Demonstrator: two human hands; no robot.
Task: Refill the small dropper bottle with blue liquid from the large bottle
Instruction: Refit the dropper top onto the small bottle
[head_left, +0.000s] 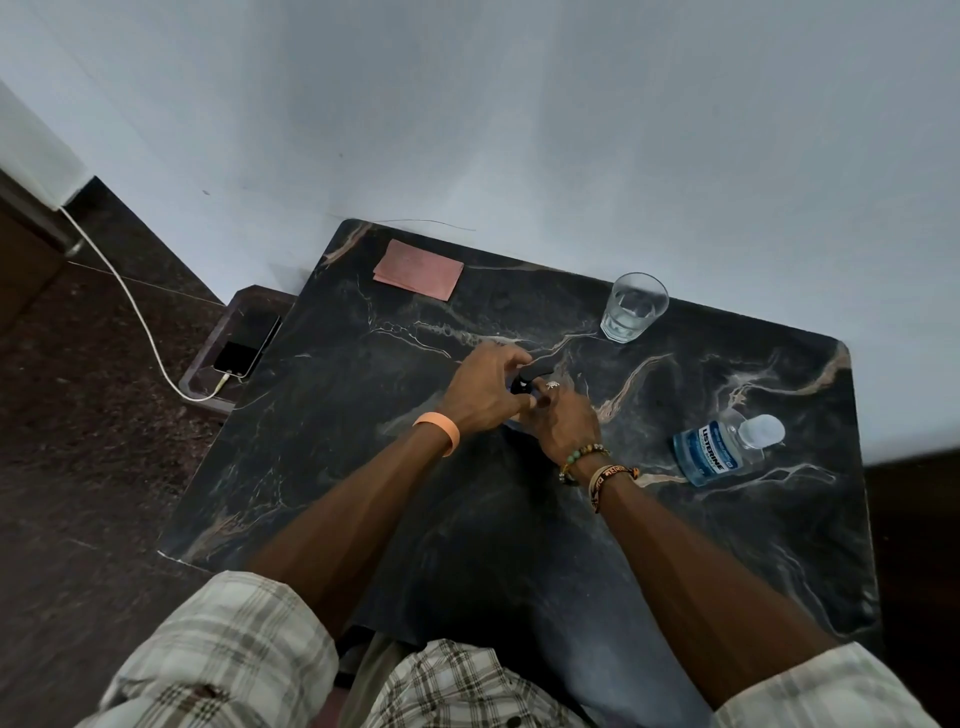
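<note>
Both my hands meet over the middle of the dark marble table (363, 467). My left hand (483, 392) curls its fingers around the black dropper cap (537, 373) of the small dropper bottle. My right hand (563, 423) grips the bottle's body from below and the right; the body is almost fully hidden by my fingers. The large bottle of blue liquid (719, 449), with a clear cap, stands alone to the right, untouched.
A glass of water (634, 314) stands at the back right of the table. A pink cloth (418, 269) lies at the back left. Left of the table a phone (244, 353) lies on a low stand, with a white cable plugged in.
</note>
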